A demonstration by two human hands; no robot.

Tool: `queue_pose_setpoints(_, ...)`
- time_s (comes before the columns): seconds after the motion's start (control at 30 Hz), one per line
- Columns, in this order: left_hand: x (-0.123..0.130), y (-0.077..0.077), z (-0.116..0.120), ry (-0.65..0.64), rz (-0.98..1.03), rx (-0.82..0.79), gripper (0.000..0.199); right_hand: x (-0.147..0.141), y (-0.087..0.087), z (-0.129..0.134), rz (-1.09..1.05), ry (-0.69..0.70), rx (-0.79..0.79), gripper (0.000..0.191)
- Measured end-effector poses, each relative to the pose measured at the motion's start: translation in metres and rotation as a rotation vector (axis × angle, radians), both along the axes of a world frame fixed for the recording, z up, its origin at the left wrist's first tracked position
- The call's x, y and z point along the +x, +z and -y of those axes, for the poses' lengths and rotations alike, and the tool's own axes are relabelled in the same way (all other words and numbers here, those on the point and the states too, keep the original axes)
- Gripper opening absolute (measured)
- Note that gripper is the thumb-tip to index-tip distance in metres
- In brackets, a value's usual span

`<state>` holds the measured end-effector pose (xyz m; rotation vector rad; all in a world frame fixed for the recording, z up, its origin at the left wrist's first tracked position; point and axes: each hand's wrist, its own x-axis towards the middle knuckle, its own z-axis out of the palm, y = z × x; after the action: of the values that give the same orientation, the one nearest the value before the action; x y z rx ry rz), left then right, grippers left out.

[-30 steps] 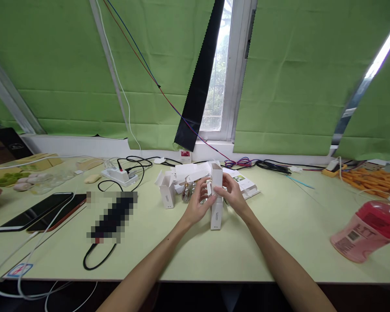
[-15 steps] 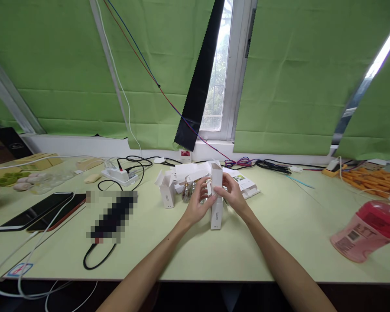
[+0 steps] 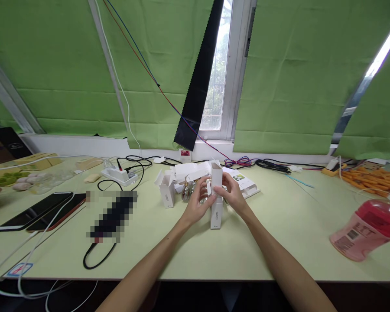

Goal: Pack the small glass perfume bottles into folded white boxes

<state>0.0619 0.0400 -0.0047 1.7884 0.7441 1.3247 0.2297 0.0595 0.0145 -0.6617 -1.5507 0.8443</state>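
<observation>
A tall, narrow white box (image 3: 216, 215) stands upright on the table between my hands, its top end raised. My left hand (image 3: 196, 206) is closed on its left side, thumb against the front and fingers by a small flap. My right hand (image 3: 234, 195) grips the box from the right, fingers curled round its upper part. Just left stands a smaller white box (image 3: 167, 193) with its top flaps up. Behind my left hand lie shiny clear items (image 3: 187, 190), partly hidden. More white cartons (image 3: 186, 170) and a printed white box (image 3: 247, 184) lie behind.
Two dark tablet-like devices (image 3: 35, 210) and a pixelated dark object (image 3: 113, 216) with a black cable lie left. Behind them is a white power strip (image 3: 119, 175). A red-lidded pink jar (image 3: 360, 234) stands right, near orange pieces (image 3: 370, 180). Cables (image 3: 273, 165) run along the wall.
My hands and the tall box have hardly moved. At the far left edge, another person's hand has shifted slightly.
</observation>
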Motion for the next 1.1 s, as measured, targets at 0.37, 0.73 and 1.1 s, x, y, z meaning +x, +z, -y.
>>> queue_pose_setpoints(0.37, -0.0002, -0.0035, -0.0023, -0.002, 0.007, -0.008, 0.059, 0.0014, -0.0019, -0.0003, 0.008, 0.009, 0.015, 0.051)
queue_pose_setpoints(0.73, -0.0002, -0.0025, -0.0030, -0.010, 0.003, -0.001, 0.059, 0.0022, -0.0015, -0.0016, 0.015, 0.006, 0.013, 0.053)
queue_pose_setpoints(1.1, 0.0003, -0.0009, -0.0015, -0.010, 0.004, 0.003, 0.058, 0.0018, 0.0005, 0.0000, 0.034, -0.001, 0.022, 0.053)
